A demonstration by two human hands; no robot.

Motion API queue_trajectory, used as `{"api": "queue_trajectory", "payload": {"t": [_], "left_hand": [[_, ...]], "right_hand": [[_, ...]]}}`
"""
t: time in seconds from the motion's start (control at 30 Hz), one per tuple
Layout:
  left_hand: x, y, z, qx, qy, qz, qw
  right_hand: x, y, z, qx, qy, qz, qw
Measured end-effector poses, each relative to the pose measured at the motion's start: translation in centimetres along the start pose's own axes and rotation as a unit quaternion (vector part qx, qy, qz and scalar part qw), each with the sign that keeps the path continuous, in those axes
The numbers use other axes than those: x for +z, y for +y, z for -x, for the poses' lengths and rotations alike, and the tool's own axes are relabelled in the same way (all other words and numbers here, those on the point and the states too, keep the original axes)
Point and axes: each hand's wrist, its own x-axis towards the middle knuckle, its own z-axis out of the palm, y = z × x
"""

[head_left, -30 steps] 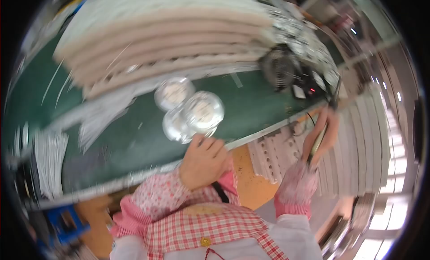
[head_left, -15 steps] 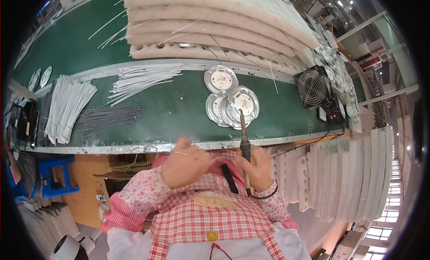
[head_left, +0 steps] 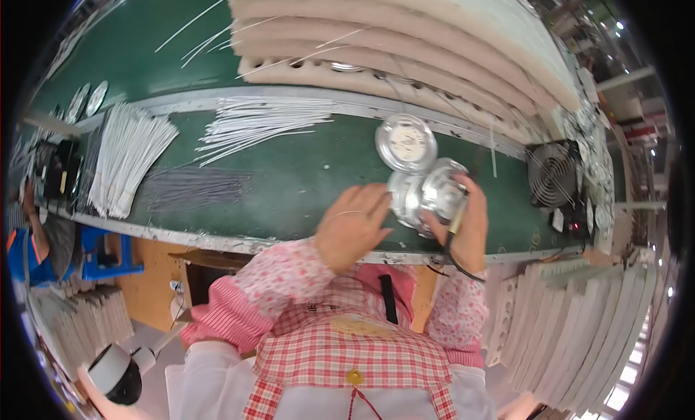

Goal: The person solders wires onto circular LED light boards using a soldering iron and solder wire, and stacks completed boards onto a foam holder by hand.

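Note:
My right hand (head_left: 467, 221) is wrapped round the soldering iron (head_left: 455, 223), its cable hanging down beside the wrist. The same hand's fingers are at the edge of a shiny round metal disc (head_left: 440, 190) in a small overlapping group. My left hand (head_left: 355, 224) has its fingers stretched out flat toward the lower left disc (head_left: 407, 200), holding nothing I can see; whether the fingertips touch it I cannot tell. Just above lies another silver disc (head_left: 406, 143) with a pale centre. The iron's tip is hidden by blur and the right hand.
White wires (head_left: 264, 123), dark wires (head_left: 199, 188) and a thick white bundle (head_left: 130, 159) lie on the green bench (head_left: 289, 181) to the left. Stacked foam trays (head_left: 405, 51) rise behind the discs. A black fan (head_left: 552, 175) stands at the right. More trays (head_left: 572, 326) lean below.
My left hand has moved right and forward, fingers now extended toward the discs. My right hand has moved up with the soldering iron onto the disc group. The camera view has shifted.

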Motion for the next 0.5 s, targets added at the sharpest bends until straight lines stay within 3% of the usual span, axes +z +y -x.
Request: {"api": "queue_trajectory", "payload": {"t": [0.1,0.17,0.23,0.37,0.4,0.43,0.5], "left_hand": [[2.1,1.1,-1.6,0.048,-0.008,0.017,0.999],[3.4,0.9,-2.0,0.101,0.063,0.051,0.992],[0.8,-0.2,-1.2,0.059,0.085,-0.006,0.995],[-9.2,-4.4,1.9,-0.079,0.053,-0.197,0.976],[-10.3,-6.4,3.2,-0.101,0.089,-0.24,0.961],[-11.3,-8.0,4.2,-0.125,0.133,-0.235,0.955],[-12.9,-10.9,5.9,-0.119,0.093,-0.213,0.965]], "right_hand": [[-1.3,2.2,1.4,0.04,0.019,-0.002,0.999],[-2.2,3.4,2.2,0.05,0.04,0.047,0.997],[-2.8,2.5,2.3,0.052,0.081,0.015,0.995],[-0.3,-2.5,2.5,0.031,0.04,-0.111,0.993],[0.4,-3.8,2.4,0.008,0.021,-0.114,0.993],[1.0,-4.9,1.8,-0.037,-0.014,-0.078,0.996],[3.4,-6.5,0.9,-0.083,-0.035,-0.068,0.994]]}}
